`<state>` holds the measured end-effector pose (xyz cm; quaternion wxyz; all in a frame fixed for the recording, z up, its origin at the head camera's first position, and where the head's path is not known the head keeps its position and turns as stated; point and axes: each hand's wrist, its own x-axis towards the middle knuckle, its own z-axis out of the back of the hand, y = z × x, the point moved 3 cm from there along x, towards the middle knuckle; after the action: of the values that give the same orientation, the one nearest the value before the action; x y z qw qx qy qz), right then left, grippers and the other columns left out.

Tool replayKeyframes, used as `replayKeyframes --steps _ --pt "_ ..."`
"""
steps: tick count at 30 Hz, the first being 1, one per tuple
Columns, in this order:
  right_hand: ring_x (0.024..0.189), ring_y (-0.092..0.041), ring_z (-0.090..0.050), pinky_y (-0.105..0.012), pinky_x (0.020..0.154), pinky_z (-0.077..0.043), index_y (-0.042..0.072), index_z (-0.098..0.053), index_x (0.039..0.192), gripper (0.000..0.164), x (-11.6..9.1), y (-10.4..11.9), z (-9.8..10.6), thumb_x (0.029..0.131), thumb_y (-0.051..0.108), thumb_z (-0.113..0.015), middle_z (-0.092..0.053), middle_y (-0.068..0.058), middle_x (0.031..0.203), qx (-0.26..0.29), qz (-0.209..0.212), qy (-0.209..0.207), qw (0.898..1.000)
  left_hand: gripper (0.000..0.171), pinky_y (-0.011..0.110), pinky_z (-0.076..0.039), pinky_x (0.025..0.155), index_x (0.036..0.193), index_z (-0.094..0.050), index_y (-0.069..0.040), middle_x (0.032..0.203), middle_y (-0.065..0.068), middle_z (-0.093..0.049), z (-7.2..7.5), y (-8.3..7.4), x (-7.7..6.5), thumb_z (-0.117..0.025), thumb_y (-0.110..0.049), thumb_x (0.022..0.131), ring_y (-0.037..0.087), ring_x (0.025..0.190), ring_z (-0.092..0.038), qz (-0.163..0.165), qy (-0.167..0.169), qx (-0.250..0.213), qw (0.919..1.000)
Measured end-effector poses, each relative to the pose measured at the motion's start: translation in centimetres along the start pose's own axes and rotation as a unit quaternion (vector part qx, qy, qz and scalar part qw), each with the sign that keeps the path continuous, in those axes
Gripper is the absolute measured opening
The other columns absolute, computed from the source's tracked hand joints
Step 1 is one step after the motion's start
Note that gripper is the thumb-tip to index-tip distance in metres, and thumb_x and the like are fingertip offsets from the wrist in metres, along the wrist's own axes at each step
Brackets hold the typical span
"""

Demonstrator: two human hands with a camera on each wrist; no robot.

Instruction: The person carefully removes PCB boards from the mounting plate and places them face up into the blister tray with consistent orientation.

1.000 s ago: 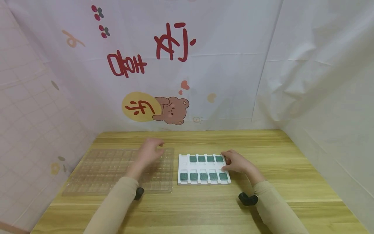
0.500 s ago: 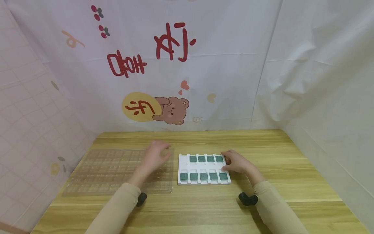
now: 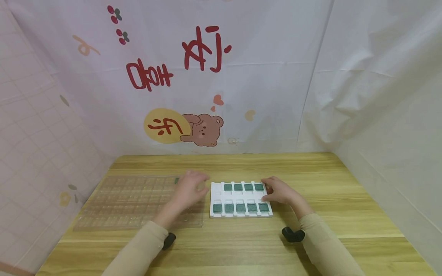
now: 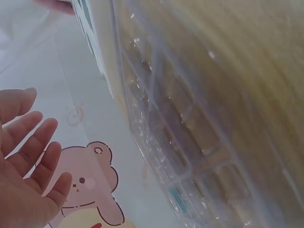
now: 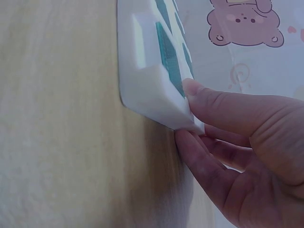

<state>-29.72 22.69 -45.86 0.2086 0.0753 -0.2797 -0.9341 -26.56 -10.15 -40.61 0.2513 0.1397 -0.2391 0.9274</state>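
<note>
My left hand (image 3: 189, 189) hovers over the right end of a clear plastic compartment tray (image 3: 138, 201). Its fingers are relaxed and spread, with nothing between them in the left wrist view. Just left of that hand, a small green circuit board (image 3: 177, 180) lies in a back compartment of the clear tray. My right hand (image 3: 279, 190) grips the right edge of a white slotted tray (image 3: 241, 196), thumb on top and fingers against its lower side. Green circuit boards (image 3: 240, 208) sit in its two rows; the back-left slot (image 3: 216, 188) holds none.
Both trays lie side by side on a wood-grain table (image 3: 238, 249), with a narrow gap between them. A white printed curtain (image 3: 269, 96) stands behind the table and along its sides. Black devices (image 3: 292, 234) are worn at both wrists.
My left hand has moved right and slightly nearer, toward the white tray, and the green circuit board in the clear tray has come into sight. My right hand and the white tray have stayed put.
</note>
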Motion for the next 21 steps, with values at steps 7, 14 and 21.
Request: replayKeyframes --steps 7,14,21 --pt "0.092 -0.024 -0.056 -0.042 0.085 -0.048 -0.013 -0.047 0.137 0.073 0.1 0.0 0.0 0.08 0.014 -0.083 -0.052 -0.025 0.123 0.005 -0.002 0.001 1.0 0.032 0.052 -0.042 0.097 0.112 -0.072 -0.01 0.113 0.007 -0.07 -0.5 -0.9 -0.3 -0.081 -0.018 0.082 0.031 0.109 -0.058 -0.023 0.013 0.016 0.9995" --pt "0.091 -0.023 -0.055 -0.041 0.084 -0.048 -0.012 -0.047 0.138 0.074 0.1 0.1 0.1 0.079 0.014 -0.083 -0.052 -0.023 0.121 0.005 -0.009 0.0 1.0 0.037 0.057 -0.039 0.098 0.113 -0.072 -0.011 0.112 0.005 -0.069 -0.8 -1.7 -0.7 -0.083 -0.024 0.079 0.031 0.114 -0.055 -0.04 0.029 0.031 0.9983" --pt "0.091 -0.023 -0.055 -0.041 0.085 -0.048 -0.012 -0.047 0.138 0.074 0.0 0.1 0.1 0.079 0.014 -0.084 -0.052 -0.023 0.122 0.006 -0.009 0.001 1.0 0.046 0.053 -0.042 0.093 0.114 -0.071 -0.01 0.107 0.006 -0.067 -1.1 -2.5 -1.2 -0.086 -0.031 0.075 0.031 0.11 -0.054 -0.059 0.055 0.041 0.9959"
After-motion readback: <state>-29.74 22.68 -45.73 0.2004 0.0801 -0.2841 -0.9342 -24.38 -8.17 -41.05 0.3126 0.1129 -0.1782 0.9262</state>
